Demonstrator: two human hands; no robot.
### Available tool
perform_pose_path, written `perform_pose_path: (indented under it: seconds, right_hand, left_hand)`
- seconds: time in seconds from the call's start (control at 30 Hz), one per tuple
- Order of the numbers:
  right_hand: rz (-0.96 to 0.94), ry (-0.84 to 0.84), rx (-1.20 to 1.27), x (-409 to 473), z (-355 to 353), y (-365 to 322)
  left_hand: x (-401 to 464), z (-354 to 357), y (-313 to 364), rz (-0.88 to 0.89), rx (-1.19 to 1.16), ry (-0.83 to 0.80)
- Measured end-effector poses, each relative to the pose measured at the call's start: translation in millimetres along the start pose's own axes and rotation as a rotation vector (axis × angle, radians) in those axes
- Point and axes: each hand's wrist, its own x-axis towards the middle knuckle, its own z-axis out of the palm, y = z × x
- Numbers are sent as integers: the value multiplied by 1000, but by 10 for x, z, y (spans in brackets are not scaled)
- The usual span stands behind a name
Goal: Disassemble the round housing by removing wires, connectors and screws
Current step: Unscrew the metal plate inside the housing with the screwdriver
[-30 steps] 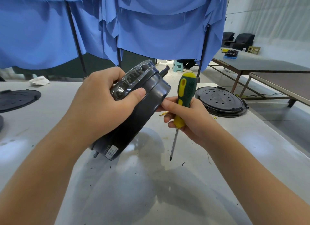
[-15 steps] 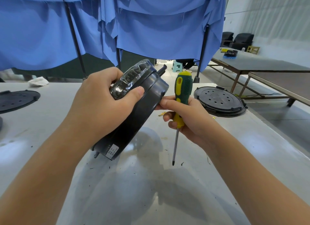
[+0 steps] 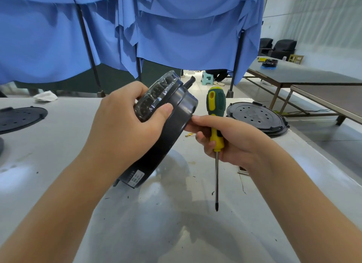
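Housing: the round black housing [image 3: 172, 125] is up in the air, tilted, between your two hands and above the white table [image 3: 176, 233].
Housing top: a shiny see-through cover [image 3: 156, 94] sits on the upper end, right under your left thumb.
Housing bottom: a small white label [image 3: 136, 177] shows on the low end, below your left wrist.
Left hand: your left hand [image 3: 121, 123] is curled round the housing. Your thumb presses on the cover and your fingers wrap over the far side.
Right hand: your right hand [image 3: 231, 139] grips the screwdriver [image 3: 215, 125]. One finger reaches out and touches the housing's side.
Screwdriver: the green and yellow handle sticks up above your right hand. The thin metal shaft points down below it. The tip hangs close over the table; you cannot tell if it touches.
Screws: a few small gold bits [image 3: 189, 134] lie on the table just under your right fingers.
Right of your right hand: a round black lid with holes [image 3: 256, 116] lies flat on the table.
Far left of your left hand: another flat black disc [image 3: 19, 118] lies on the table.
Beyond both hands: a blue cloth [image 3: 176, 27] hangs down.
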Motion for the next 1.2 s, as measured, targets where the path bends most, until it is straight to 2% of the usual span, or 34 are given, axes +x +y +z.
perform_pose_path:
  seconds: [0.33, 0.53, 0.8, 1.2]
  right_hand:
    - [89, 135, -70, 80, -149, 3]
    - [154, 109, -82, 189, -270, 124]
    - [262, 84, 65, 338, -359, 313]
    - [225, -16, 295, 409, -359, 412]
  left_hand:
    - [-139, 253, 38, 181, 191, 62]
    - [-287, 468, -5, 296, 331, 37]
    - [-390, 602, -72, 277, 355, -14]
    - [-323, 566, -73, 230, 275, 30]
